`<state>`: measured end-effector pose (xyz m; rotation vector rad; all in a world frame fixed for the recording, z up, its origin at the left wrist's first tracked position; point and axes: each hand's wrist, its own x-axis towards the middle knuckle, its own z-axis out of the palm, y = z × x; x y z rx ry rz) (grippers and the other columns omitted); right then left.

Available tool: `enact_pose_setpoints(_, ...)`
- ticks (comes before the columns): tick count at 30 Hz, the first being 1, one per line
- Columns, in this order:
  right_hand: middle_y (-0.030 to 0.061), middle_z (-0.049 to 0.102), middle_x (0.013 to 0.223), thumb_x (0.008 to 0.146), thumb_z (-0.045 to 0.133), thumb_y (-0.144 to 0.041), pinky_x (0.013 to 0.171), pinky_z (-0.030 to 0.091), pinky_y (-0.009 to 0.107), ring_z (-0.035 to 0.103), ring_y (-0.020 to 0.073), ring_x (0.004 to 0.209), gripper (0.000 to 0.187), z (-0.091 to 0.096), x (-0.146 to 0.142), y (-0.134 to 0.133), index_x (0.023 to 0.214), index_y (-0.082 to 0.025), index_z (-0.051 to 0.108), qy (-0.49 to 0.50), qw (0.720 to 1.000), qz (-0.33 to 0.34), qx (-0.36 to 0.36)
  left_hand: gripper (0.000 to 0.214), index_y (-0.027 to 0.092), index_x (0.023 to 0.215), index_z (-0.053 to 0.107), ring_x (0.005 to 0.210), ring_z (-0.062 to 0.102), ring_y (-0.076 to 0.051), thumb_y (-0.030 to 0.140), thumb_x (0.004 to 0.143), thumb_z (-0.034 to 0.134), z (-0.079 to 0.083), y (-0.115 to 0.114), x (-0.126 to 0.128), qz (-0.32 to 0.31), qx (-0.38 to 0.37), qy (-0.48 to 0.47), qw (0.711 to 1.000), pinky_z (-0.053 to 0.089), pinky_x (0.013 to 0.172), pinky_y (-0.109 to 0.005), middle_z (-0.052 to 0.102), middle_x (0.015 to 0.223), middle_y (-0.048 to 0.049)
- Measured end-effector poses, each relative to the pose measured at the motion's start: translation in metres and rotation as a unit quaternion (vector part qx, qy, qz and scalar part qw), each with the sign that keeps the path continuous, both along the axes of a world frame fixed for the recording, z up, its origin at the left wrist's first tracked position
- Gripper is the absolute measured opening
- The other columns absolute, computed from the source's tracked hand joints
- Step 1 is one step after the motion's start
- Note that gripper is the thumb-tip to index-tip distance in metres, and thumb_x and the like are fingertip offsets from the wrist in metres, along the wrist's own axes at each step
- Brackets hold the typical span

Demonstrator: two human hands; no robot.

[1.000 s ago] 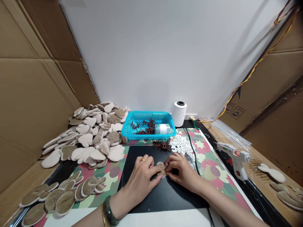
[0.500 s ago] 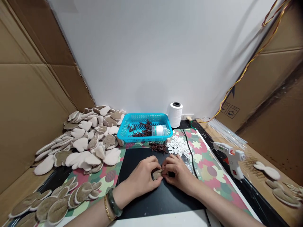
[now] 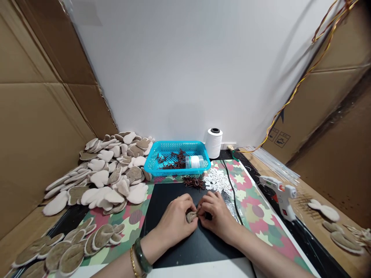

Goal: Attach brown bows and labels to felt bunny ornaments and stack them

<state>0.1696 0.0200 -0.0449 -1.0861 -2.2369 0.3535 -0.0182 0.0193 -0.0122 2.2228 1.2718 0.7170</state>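
Pressing nearer each other than a moment ago, our left hand (image 3: 174, 222) and right hand (image 3: 217, 216) are working low over the middle of the table. We are sitting inside a corner of cardboard sheets (image 3: 43, 116), facing a white wall (image 3: 185, 69) at twelve o'clock. A patterned paper mat (image 3: 257, 227) is lying across the table, with a black board (image 3: 197, 247) resting on it straight ahead. A big heap of pale felt shapes (image 3: 113, 173) is spreading at ten o'clock, and darker brown-faced shapes (image 3: 69, 247) are lying at eight o'clock. A glue gun (image 3: 279, 195) is standing at two o'clock. A blue basket (image 3: 176, 172) is sitting at twelve o'clock beside a white thread spool (image 3: 213, 143), with a white paper cutout (image 3: 217, 180) and loose dark brown strands (image 3: 193, 182) lying just past our hands. Our fingers are curling narrowly, pinching a small fuzzy piece (image 3: 191, 217) between both hands, just above the black board. A green bangle (image 3: 142, 255) is circling our left wrist.
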Motion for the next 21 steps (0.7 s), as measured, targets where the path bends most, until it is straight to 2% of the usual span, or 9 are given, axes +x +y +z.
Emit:
enact_pose_setpoints(7, 0.0002, 0.071, 0.086, 0.075, 0.064, 0.001, 0.08, 0.035, 0.034, 0.059, 0.0189, 0.085, 0.022, 0.0, 0.0, 0.0, 0.073, -0.02, 0.063, 0.019, 1.0, -0.003, 0.0, 0.013, 0.018, 0.07, 0.07, 0.069, 0.061, -0.016, 0.006, 0.068, 0.064, 0.001, 0.003, 0.002, 0.006, -0.025, 0.004, 1.0, 0.042, 0.059, -0.025, 0.064, 0.081, -0.0021)
enact_pose_setpoints(12, -0.0001, 0.07, 0.085, 0.076, 0.064, 0.002, 0.081, 0.038, 0.035, 0.06, 0.0192, 0.086, 0.022, 0.003, 0.0, -0.005, 0.074, -0.02, 0.064, 0.036, 0.999, -0.009, -0.022, 0.015, 0.018, 0.069, 0.064, 0.07, 0.061, -0.017, 0.004, 0.067, 0.06, -0.006, 0.003, 0.006, 0.027, 0.011, 0.025, 0.999, 0.041, 0.061, -0.026, 0.064, 0.08, -0.0015)
enact_pose_setpoints(15, 0.0014, 0.072, 0.083, 0.08, 0.064, -0.006, 0.08, 0.044, 0.034, 0.063, 0.0197, 0.084, 0.017, 0.011, 0.003, -0.003, 0.072, -0.021, 0.065, 0.091, 0.994, 0.013, -0.063, 0.015, 0.019, 0.069, 0.061, 0.071, 0.061, -0.018, 0.005, 0.066, 0.059, -0.011, 0.002, 0.008, 0.032, 0.038, 0.036, 0.998, 0.041, 0.063, -0.028, 0.064, 0.079, -0.0017)
enact_pose_setpoints(16, 0.0019, 0.072, 0.08, 0.082, 0.064, -0.01, 0.076, 0.046, 0.033, 0.063, 0.0191, 0.079, 0.015, 0.014, 0.004, 0.0, 0.071, -0.021, 0.067, 0.117, 0.99, 0.004, -0.078, 0.014, 0.019, 0.069, 0.059, 0.072, 0.061, -0.019, 0.005, 0.066, 0.059, -0.012, 0.002, 0.008, 0.033, 0.046, 0.039, 0.998, 0.041, 0.064, -0.028, 0.063, 0.079, -0.0019)
enact_pose_setpoints(18, 0.0026, 0.071, 0.074, 0.086, 0.065, -0.021, 0.066, 0.046, 0.03, 0.063, 0.018, 0.068, 0.012, 0.021, 0.007, 0.014, 0.075, -0.021, 0.07, 0.179, 0.976, -0.06, -0.105, 0.015, 0.02, 0.068, 0.056, 0.074, 0.061, -0.019, 0.006, 0.065, 0.059, -0.015, 0.002, 0.009, 0.03, 0.061, 0.041, 0.997, 0.042, 0.065, -0.029, 0.063, 0.08, -0.0023)
enact_pose_setpoints(21, 0.0022, 0.068, 0.06, 0.082, 0.071, -0.037, 0.058, 0.044, 0.028, 0.061, 0.0182, 0.056, 0.02, 0.03, 0.006, 0.045, 0.086, -0.018, 0.074, 0.276, 0.928, -0.178, -0.174, 0.017, 0.02, 0.069, 0.053, 0.075, 0.06, -0.02, 0.006, 0.063, 0.059, -0.017, 0.002, 0.008, 0.025, 0.081, 0.042, 0.996, 0.041, 0.068, -0.031, 0.063, 0.081, -0.0023)
